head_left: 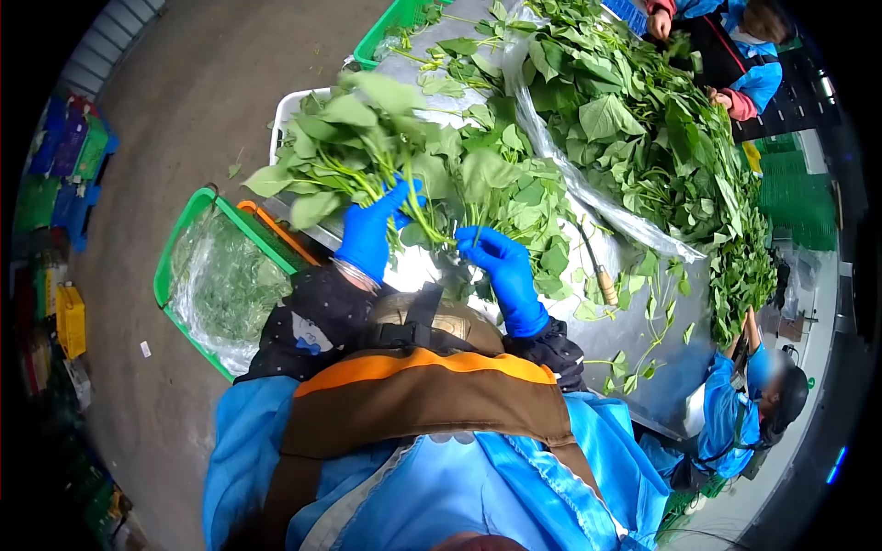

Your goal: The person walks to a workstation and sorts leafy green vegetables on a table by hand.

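Observation:
My left hand (369,230), in a blue glove, is closed around the stems of a bunch of leafy greens (344,138). The leaves fan out up and to the left, partly smeared by motion. My right hand (503,274), also gloved in blue, has its fingers pinched on a leafy stem (441,237) beside the bunch. To the right of that hand, a knife (604,283) with a wooden handle lies on the metal table (675,367). Loose sprigs (634,367) lie near it.
A large heap of greens (634,129) covers the table, with clear plastic sheeting (551,147) along it. At left stands a green basket (170,253) lined with plastic. Co-workers stand across the table (735,55) and at its right end (735,413).

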The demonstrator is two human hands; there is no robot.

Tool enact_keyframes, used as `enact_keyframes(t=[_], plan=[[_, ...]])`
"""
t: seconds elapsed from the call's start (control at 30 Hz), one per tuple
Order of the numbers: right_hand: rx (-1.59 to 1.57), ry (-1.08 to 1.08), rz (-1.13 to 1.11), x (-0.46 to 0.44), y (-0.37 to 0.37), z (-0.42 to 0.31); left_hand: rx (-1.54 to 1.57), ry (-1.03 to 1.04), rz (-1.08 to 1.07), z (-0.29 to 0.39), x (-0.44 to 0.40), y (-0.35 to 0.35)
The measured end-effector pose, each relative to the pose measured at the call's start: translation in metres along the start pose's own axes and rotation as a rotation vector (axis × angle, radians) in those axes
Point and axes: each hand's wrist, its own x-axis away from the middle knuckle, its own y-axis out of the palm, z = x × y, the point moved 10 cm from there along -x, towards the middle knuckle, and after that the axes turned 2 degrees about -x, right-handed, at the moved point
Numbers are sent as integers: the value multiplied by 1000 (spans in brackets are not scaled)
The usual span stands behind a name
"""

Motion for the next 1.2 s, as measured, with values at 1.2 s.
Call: enact_keyframes(t=[1.2], plan=[[95,90,-90,-4,-6,8,201,-272,-321,-18,9,28]])
